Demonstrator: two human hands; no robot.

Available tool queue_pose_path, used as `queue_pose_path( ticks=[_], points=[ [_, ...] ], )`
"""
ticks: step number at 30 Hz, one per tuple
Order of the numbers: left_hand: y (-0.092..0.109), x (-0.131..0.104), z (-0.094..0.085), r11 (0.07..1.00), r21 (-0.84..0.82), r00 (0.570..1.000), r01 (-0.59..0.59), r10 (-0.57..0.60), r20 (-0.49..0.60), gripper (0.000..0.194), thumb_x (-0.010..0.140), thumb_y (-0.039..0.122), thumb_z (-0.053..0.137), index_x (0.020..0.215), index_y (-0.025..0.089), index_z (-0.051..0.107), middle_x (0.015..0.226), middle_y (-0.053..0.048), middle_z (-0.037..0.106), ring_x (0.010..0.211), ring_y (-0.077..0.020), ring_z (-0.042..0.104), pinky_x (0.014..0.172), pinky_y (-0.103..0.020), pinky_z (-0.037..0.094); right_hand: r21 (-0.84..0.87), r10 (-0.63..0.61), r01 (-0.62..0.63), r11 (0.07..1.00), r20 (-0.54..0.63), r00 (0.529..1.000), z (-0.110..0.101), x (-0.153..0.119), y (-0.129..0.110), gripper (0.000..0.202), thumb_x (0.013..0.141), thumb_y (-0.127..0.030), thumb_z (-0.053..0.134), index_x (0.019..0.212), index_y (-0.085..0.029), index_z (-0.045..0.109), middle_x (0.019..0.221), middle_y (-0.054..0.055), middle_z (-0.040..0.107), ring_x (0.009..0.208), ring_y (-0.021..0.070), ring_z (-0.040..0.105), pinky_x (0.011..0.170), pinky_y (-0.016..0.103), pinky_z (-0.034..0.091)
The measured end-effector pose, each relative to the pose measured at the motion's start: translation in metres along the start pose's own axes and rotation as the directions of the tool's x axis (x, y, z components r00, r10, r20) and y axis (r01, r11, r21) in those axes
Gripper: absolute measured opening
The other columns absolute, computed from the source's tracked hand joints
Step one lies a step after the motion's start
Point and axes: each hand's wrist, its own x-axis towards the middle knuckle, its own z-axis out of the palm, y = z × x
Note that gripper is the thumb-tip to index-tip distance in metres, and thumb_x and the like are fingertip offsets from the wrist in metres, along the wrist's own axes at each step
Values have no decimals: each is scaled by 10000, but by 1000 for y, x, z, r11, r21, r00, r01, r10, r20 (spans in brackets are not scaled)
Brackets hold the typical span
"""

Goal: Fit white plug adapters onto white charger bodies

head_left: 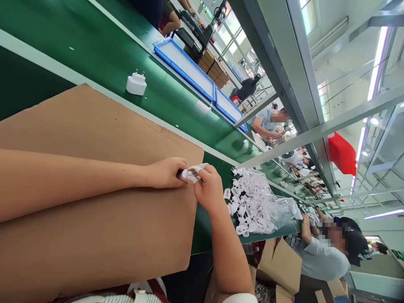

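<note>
My left hand (167, 172) reaches in from the left over the cardboard sheet (120, 235), its fingers closed on a small white plastic piece (186, 174). From the lower right comes my right hand (208, 185), with thumb and fingers pinched on the same piece; some fingertips seem wrapped in white. The fingers cover much of the piece, so its exact kind is hidden. To the right of my right hand lies a heap of white plastic plug parts (249, 202), partly in a clear plastic bag (279, 208).
A white plug adapter (136, 84) stands on the green conveyor belt (104, 54), prongs up. Blue-rimmed trays (186, 69) line its far side. A metal frame (277, 54) crosses overhead. Co-workers (322, 248) sit along the line, and open cardboard boxes (280, 263) stand below the table.
</note>
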Motion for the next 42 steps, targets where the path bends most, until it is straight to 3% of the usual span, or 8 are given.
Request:
queue_pose_path(
  ticks=[3, 11, 16, 23, 29, 38, 42],
  points=[
    [0, 0, 0, 1000, -12, 1000, -2, 2, 9, 327, 738, 514, 656, 717, 188, 663, 871, -62, 614, 788, -221, 609, 689, -326, 433, -47, -20, 23, 999, 60, 998, -5, 6, -6, 288, 786, 3, 604, 915, -222, 730, 922, 40, 619, 920, 214, 585, 755, 294, 454],
    [-3, 3, 2, 999, -18, 999, 39, -39, 10, 310, 713, 505, 664, 704, 197, 628, 839, -59, 581, 763, -225, 587, 662, -337, 407, -41, 139, -135, 990, 102, 985, -14, 15, -17, 222, 739, 7, 589, 698, -211, 609, 847, 16, 549, 795, 175, 549, 660, 283, 384],
    [-2, 4, 2, 997, -35, 998, 68, -68, 2, 271, 699, 455, 698, 659, 206, 600, 833, -51, 589, 747, -218, 586, 651, -333, 408, 152, 119, -125, 980, 47, 992, -12, 7, -9, 282, 758, 11, 555, 847, -211, 704, 902, 28, 600, 878, 194, 622, 713, 279, 466],
    [0, 4, 2, 995, -42, 996, 90, -91, -4, 243, 706, 399, 714, 649, 200, 588, 838, -46, 600, 754, -211, 587, 653, -325, 404, 102, 90, -98, 990, 84, 992, -9, 11, -8, 286, 767, 3, 569, 857, -207, 741, 901, 42, 608, 894, 213, 624, 721, 296, 474],
    [-3, 3, 2, 998, -37, 998, 59, -59, 5, 277, 707, 423, 744, 655, 196, 594, 844, -42, 601, 743, -197, 569, 647, -317, 394, 283, 79, -87, 955, 38, 996, -11, 10, 3, 339, 800, 12, 572, 958, -211, 773, 986, 38, 677, 916, 189, 677, 822, 290, 545],
    [-10, 2, 7, 996, -74, 999, 44, -46, -16, 250, 714, 376, 736, 641, 191, 584, 834, -48, 596, 729, -201, 563, 627, -327, 394, 15, 40, -41, 999, 89, 995, -11, 11, -7, 298, 751, 8, 571, 849, -221, 733, 887, 33, 585, 832, 194, 590, 649, 276, 437],
    [-6, 2, 5, 995, -76, 998, 58, -59, -16, 265, 722, 382, 733, 630, 195, 570, 841, -52, 599, 743, -205, 563, 641, -332, 402, 36, 77, -80, 996, 95, 993, -11, 13, -6, 252, 732, -2, 564, 741, -222, 686, 842, 25, 567, 747, 177, 554, 609, 272, 425]
  ],
)
